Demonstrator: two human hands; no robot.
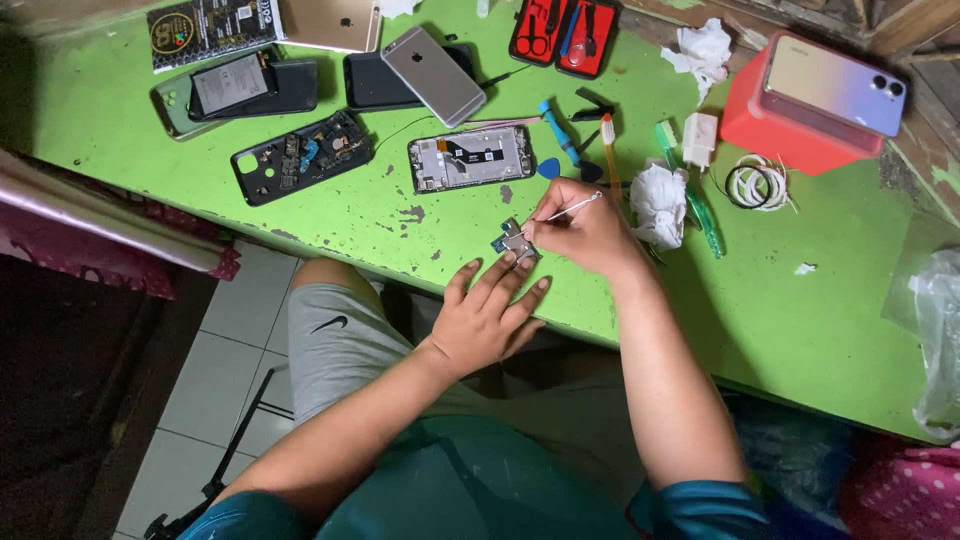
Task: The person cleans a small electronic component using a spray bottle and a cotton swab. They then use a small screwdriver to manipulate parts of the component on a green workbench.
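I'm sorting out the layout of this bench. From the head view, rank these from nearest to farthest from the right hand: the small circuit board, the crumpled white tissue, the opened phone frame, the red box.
1. Small circuit board: touching the right hand, at its left.
2. Crumpled white tissue: just right of it.
3. Opened phone frame: above, to the left.
4. Red box: far upper right.

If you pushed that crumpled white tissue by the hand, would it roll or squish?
The tissue would probably squish: it looks like soft crumpled paper. It likely slides easily, seeming very light. It probably would not roll far on the table, being lumpy.
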